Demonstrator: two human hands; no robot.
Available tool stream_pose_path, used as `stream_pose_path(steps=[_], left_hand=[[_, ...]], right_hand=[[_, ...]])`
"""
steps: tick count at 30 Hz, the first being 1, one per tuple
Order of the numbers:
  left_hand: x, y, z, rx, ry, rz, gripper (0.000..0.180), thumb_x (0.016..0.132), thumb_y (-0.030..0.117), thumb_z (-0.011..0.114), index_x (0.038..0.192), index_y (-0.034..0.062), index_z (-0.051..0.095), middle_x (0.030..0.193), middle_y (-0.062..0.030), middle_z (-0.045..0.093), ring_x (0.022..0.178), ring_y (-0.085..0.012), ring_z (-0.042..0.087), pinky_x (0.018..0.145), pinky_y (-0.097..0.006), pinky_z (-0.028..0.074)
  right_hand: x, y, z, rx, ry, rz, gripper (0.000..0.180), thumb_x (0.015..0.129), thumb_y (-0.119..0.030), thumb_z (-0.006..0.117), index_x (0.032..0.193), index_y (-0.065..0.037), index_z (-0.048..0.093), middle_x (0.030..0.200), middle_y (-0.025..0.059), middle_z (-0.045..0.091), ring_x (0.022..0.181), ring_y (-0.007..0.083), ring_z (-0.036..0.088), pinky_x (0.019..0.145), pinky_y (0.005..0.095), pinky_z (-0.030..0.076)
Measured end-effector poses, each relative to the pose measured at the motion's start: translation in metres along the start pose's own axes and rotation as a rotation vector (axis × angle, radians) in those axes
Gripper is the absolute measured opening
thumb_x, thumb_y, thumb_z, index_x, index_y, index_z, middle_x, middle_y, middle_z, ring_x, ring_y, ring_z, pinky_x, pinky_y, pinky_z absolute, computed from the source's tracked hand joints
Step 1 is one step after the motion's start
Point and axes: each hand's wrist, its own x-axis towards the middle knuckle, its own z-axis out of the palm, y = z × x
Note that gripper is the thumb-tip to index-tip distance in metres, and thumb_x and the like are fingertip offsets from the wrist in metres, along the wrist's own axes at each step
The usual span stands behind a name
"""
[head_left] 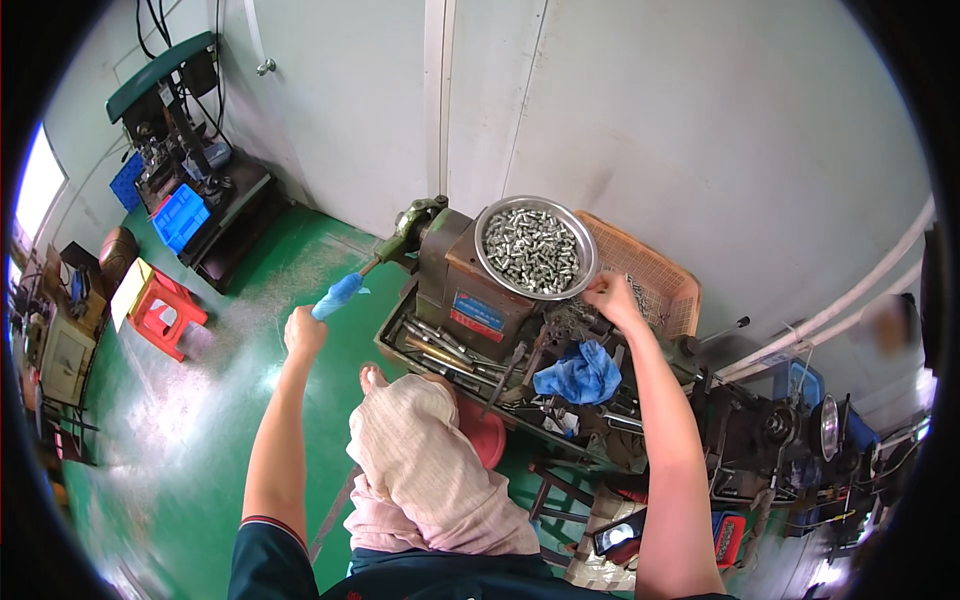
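Two bare arms reach up from the lower edge toward a small lathe's headstock (450, 285), whose front carries one label (477, 313), blue above and red below, with pale print too small to make out surely. That label sits at 7 o'clock from a round steel bowl (586, 245) resting on the headstock and filled with short, shiny metal pins (532, 250).

The left hand (305, 333), near 9 o'clock in the view, is closed round the lower end of a blue-wrapped handle (342, 294); the handle slants from the fist toward 1 o'clock, up to the headstock's green lever arm (405, 235). The left forearm runs almost straight to 12, the elbow slightly bent.

The right hand (610, 297) is at the bowl's 4 o'clock, just beside the rim, its fingers curled and pointing to 9; whether they pinch anything cannot be told. Its forearm leans toward 11.

Between 3 and 4 o'clock from the bowl, a tan woven basket (688, 305) holds more small metal pieces. A crumpled blue cloth (580, 374) lies at the bowl's 5 o'clock, and metal rods (440, 350) lie in the tray below the label.
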Motion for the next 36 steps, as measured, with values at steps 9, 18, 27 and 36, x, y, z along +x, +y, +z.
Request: stream_pose_path(steps=[9, 18, 27, 36], left_hand=[[-0.027, 0.009, 0.004, -0.052, 0.001, 0.030, 0.016, 0.067, 0.011, 0.054, 0.080, 0.0078, 0.062, 0.074, -0.0191, 0.058, 0.073, -0.0347, 0.056, 0.065, -0.041, 0.044], [-0.069, 0.042, 0.007, -0.179, -0.013, 0.043, 0.016, 0.066, 0.010, 0.050, 0.077, 0.0057, 0.061, 0.068, -0.0185, 0.058, 0.070, -0.0344, 0.056, 0.063, -0.042, 0.043], [-0.071, 0.043, 0.005, -0.213, -0.020, 0.021, 0.020, 0.064, 0.006, 0.050, 0.080, 0.0056, 0.061, 0.070, -0.0189, 0.058, 0.071, -0.0338, 0.056, 0.065, -0.040, 0.043], [-0.071, 0.044, 0.004, -0.214, -0.043, 0.012, 0.017, 0.064, 0.006, 0.050, 0.077, 0.0048, 0.061, 0.070, -0.0186, 0.058, 0.071, -0.0339, 0.056, 0.064, -0.041, 0.043]], right_hand=[[0.000, -0.004, 0.030, 0.221, -0.102, -0.012, 0.023, 0.059, -0.006, 0.062, 0.081, 0.001, 0.060, 0.071, 0.0067, 0.062, 0.066, 0.0115, 0.057, 0.062, 0.0239, 0.043], [-0.007, -0.022, 0.022, 0.200, -0.114, -0.075, 0.022, 0.058, -0.005, 0.062, 0.080, 0.000, 0.061, 0.074, 0.0090, 0.063, 0.069, 0.0136, 0.059, 0.063, 0.0252, 0.044], [0.010, -0.040, -0.018, -0.530, 0.791, -0.189, 0.011, 0.062, -0.020, 0.063, 0.059, -0.011, 0.058, 0.065, 0.0027, 0.055, 0.072, 0.0224, 0.050, 0.064, 0.0355, 0.039], [0.010, -0.109, 0.000, -0.632, 0.378, -0.162, 0.017, 0.060, -0.024, 0.068, 0.061, -0.008, 0.062, 0.077, 0.0068, 0.056, 0.088, 0.0222, 0.044, 0.073, 0.0363, 0.033]])
